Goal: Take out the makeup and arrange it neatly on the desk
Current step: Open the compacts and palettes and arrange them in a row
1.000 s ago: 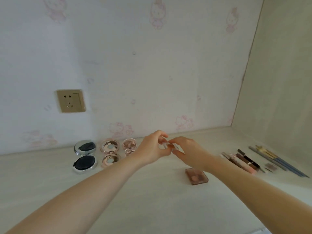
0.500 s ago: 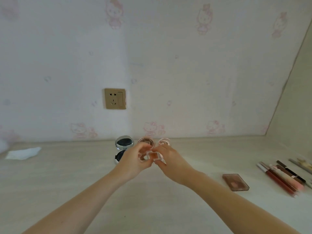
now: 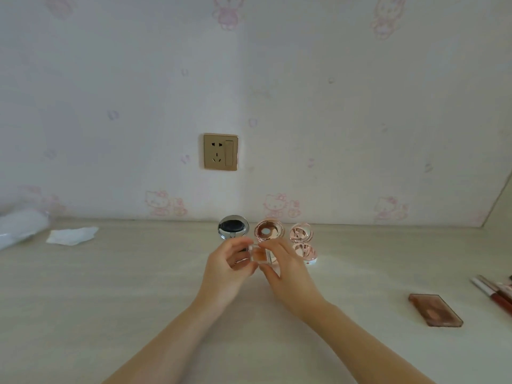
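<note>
Both hands are up over the middle of the pale wooden desk (image 3: 138, 300), meeting around a small clear square case (image 3: 260, 254) with an orange-brown pan of makeup inside. The left hand (image 3: 227, 268) has its fingers curled in, thumb and fingertips pinching the case's left edge; the right hand (image 3: 288, 275) closes on the right side, thumb below and fingers over the top. The case sits above the desk surface, held between the two hands and tilted up toward the camera. Just behind the hands, along the wall, there's a row of open compacts: a silver one with a dark insert (image 3: 233, 227), a rose-gold round one (image 3: 269, 231), and a pink mirrored one (image 3: 302, 241) lying open with both halves showing. Well off to the right lies a flat brown rectangular palette (image 3: 435, 310), and at the right edge a few lip gloss tubes (image 3: 494, 295) lie side by side. Far left, a crumpled white tissue (image 3: 72, 235) rests near a clear plastic bag (image 3: 19, 227). A gold wall socket (image 3: 220, 151) sits above the compacts.
</note>
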